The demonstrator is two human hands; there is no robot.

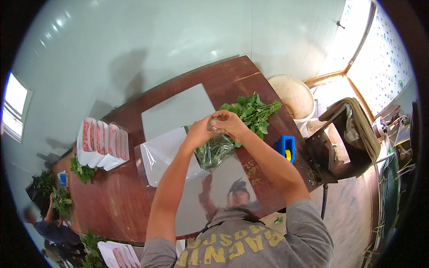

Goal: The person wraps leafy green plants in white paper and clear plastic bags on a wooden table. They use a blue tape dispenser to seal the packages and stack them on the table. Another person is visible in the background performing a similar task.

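Both of my hands are together over the middle of the table. My left hand [200, 132] and my right hand [230, 124] pinch the gathered top of a clear plastic bag [216, 157]. Leafy greens show through its film below my fingers. Part of the gathered plastic is hidden by my fingers. Left of the bag lies a white plastic sheet or sleeve [161, 160] with a clear edge. Under these is a shiny, reflective panel [218, 191]. Beyond my right hand rests a loose bunch of leafy greens [251, 114], stems pointing right.
A blue tape dispenser [285, 147] stands on the wooden table [110, 204] near its right edge. White packs with red print [104, 144] stand at left. A white bucket [293, 95] and dark bin [345, 140] flank the right side. Another person [55, 227] handles greens far left.
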